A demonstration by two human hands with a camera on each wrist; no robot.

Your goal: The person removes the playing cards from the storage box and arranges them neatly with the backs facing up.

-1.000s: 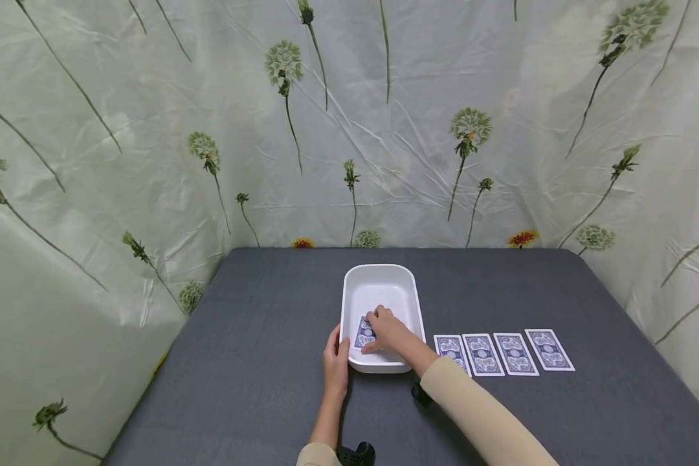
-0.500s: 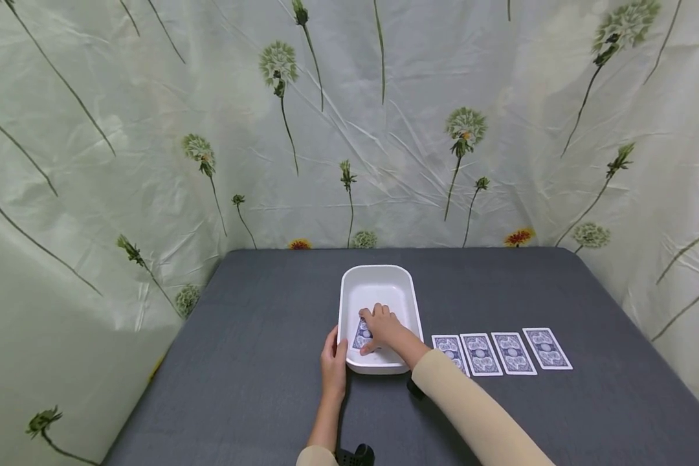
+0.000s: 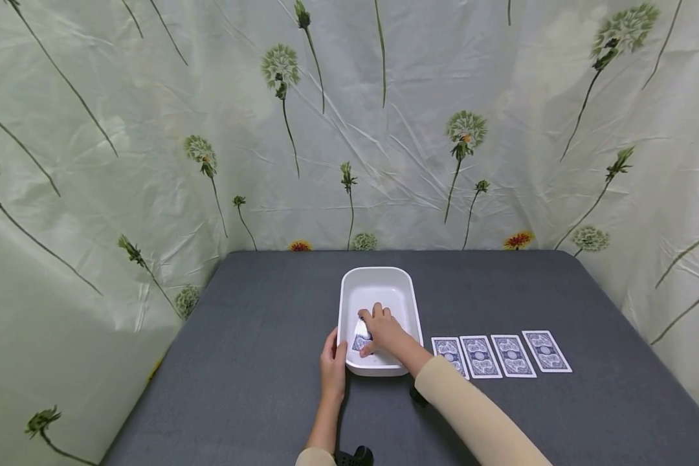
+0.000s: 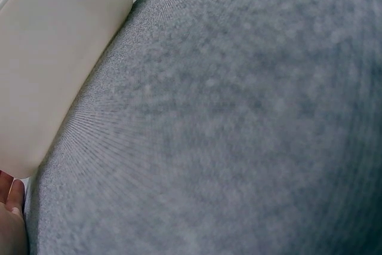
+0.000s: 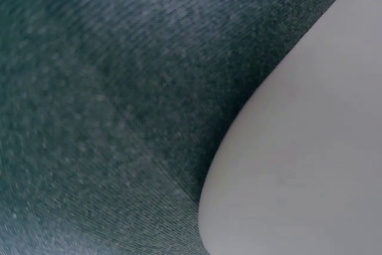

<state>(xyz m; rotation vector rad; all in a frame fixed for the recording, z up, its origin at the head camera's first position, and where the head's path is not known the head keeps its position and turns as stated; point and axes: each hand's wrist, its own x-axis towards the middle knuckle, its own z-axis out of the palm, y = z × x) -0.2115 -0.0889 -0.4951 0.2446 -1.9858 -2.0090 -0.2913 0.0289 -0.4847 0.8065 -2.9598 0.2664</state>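
Note:
A white tray (image 3: 408, 323) with rounded corners stands on the table. One playing card (image 3: 361, 343), blue-patterned back up, is inside at the near left, with bright glare on its upper part. My right hand (image 3: 386, 331) reaches over the tray's right wall and pinches this card, thumb at its near end and a fingertip at its far end. With my left hand (image 3: 332, 372) I hold the tray's near left corner from outside. The right wrist view shows mostly the tray's outer wall (image 5: 298, 147); the card is hidden there.
Several playing cards (image 3: 480, 356) lie face down in a row on the grey-covered table (image 3: 256, 349), right of the tray. Behind the table hangs a flower-patterned curtain (image 3: 408, 162).
The card in the tray now catches a bright glare and seems to tilt or bend under my right fingers. My left hand stays at the tray's corner, and the row of cards is unchanged.

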